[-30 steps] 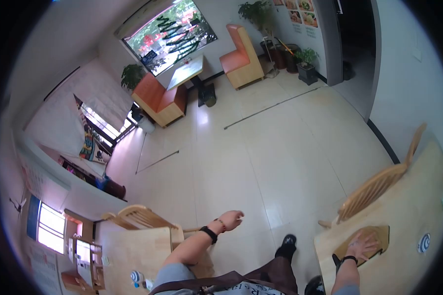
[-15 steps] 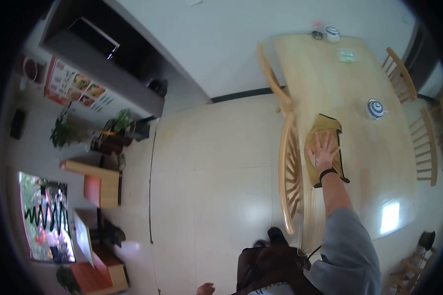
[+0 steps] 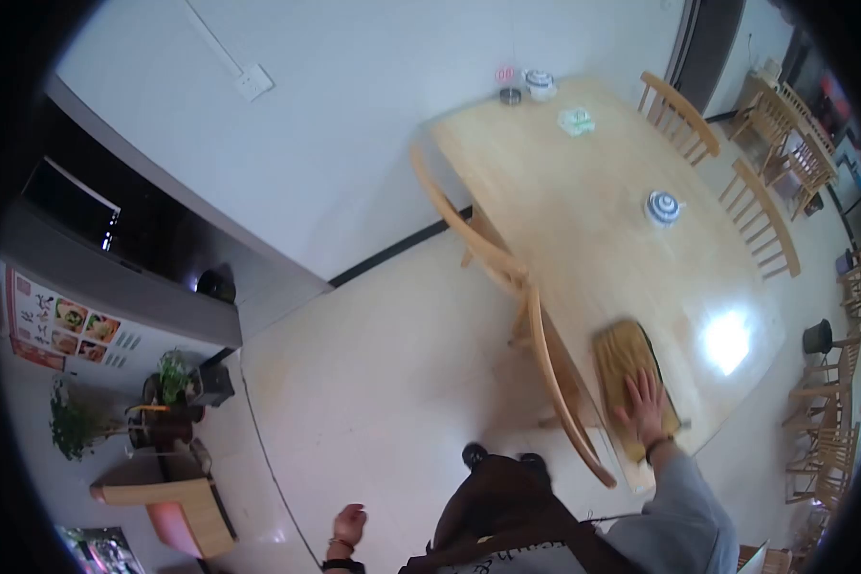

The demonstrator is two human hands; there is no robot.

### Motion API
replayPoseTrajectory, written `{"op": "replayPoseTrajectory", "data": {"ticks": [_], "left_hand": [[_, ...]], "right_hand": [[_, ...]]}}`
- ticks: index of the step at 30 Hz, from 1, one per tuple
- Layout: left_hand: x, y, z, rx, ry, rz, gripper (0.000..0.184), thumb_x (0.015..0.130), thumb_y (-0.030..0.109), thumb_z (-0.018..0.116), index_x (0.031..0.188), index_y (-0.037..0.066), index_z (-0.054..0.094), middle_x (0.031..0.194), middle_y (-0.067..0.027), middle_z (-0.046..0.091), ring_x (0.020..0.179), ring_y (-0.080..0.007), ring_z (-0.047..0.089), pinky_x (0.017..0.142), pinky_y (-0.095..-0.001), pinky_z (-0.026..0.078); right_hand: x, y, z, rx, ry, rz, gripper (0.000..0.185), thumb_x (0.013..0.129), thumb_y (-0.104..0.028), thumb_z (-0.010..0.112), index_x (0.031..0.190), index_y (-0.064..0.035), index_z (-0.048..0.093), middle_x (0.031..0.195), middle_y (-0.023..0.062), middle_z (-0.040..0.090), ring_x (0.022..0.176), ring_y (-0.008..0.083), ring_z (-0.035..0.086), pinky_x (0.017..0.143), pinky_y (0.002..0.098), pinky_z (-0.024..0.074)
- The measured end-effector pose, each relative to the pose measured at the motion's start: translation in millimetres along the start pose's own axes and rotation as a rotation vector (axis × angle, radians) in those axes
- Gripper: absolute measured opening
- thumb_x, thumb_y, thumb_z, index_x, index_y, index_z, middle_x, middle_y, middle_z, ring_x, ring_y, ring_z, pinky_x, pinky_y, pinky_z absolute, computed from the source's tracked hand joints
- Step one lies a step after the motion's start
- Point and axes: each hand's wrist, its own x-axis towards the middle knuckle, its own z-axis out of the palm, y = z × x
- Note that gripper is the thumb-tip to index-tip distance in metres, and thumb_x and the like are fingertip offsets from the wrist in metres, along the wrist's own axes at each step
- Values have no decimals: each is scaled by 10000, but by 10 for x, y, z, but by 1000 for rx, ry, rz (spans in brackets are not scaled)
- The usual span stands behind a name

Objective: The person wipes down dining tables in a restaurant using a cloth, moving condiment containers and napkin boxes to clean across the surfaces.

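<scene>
My right hand [image 3: 647,406] lies flat with spread fingers on a yellow-brown cloth with dark edging [image 3: 625,346]. It presses the cloth on the light wooden table [image 3: 555,201], near the table's near end. A dark band circles that wrist. My left hand [image 3: 350,522] hangs over the floor at lower left, away from the table, its fingers loosely curled and nothing visible in them. Farther along the tabletop stands a blue-and-white lidded pot [image 3: 662,208].
By the wall, the table bears another blue-and-white pot [image 3: 540,84], a small dark dish [image 3: 510,97] and a green-white packet [image 3: 576,121]. Wooden chairs flank it: one close by on the left [image 3: 555,383], two on the right [image 3: 761,215]. Potted plants [image 3: 174,378] stand at left.
The cloth and my right hand have moved along the table toward its near end. The cloth now looks narrower and more bunched. My view has turned, and my left hand shows more fully.
</scene>
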Motion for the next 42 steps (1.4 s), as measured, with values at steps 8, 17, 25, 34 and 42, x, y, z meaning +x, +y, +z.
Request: {"op": "replayPoseTrajectory", "data": {"ticks": [8,17,25,34,42], "left_hand": [[1732,844,-599,211,-189,124,269,851,222,673,1087,92,684,892,-130,726,841,-249,707,778,-356,567],[3501,2026,-682,337,-458,215,324,856,280,639,1131,113,680,976,-150,722,918,-310,695,841,-380,546],[5088,3061,-918,334,-597,120,295,871,227,638,1136,105,677,948,-114,732,904,-257,705,823,-354,553],[7139,5581,-1351,377,-510,627,220,911,154,623,1115,82,661,993,-137,701,894,-268,685,774,-354,557],[7635,7997,-1410,209,-474,1063,194,909,52,605,1095,22,648,987,-137,681,867,-263,679,775,-334,555]], "right_hand": [[300,-105,337,180,-91,1021,979,839,-659,576,1581,-289,55,1638,165,-54,1500,406,-51,1097,713,134],[2884,-821,-832,133,-406,380,1101,783,-687,632,1585,-241,23,1616,227,-132,1476,441,-166,1131,673,58],[5013,-1807,-1168,40,-362,27,1067,750,-747,608,1577,-275,127,1628,202,-74,1491,425,-112,1100,733,55],[7498,-3038,-1425,189,-80,359,1008,806,-738,551,1573,-213,163,1624,230,-12,1489,445,-73,1039,788,37],[9174,-4092,-1290,184,284,464,936,832,-676,563,1549,-158,259,1609,232,118,1489,443,12,1048,790,75]]}}
